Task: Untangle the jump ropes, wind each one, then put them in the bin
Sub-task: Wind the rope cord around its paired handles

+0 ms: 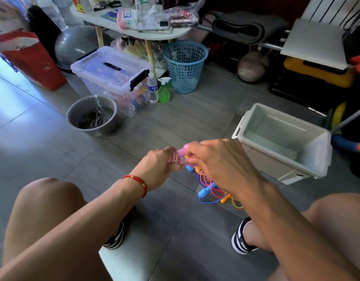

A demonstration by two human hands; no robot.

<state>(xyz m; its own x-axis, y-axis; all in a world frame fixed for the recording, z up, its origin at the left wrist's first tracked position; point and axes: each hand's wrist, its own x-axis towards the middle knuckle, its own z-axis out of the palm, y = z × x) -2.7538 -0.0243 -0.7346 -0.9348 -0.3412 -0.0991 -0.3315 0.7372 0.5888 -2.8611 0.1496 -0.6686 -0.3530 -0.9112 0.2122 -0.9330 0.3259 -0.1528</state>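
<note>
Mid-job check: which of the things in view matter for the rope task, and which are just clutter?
Job:
red-and-white rope, held in left hand and right hand
tangled coloured ropes on the floor
white bin

Clutter:
metal bowl
blue basket
clear lidded box
green spray bottle

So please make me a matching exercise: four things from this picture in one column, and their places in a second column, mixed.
Things:
1. red-and-white rope
2. white bin
3. spray bottle
4. heap of coloured ropes

Places:
A. on the floor under the right hand
B. beside the water bottle, near the blue basket
C. held between both hands, wound at the left hand
D. on the floor to the person's right, open and tilted

Pairs: 1-C, 2-D, 3-B, 4-A
</note>
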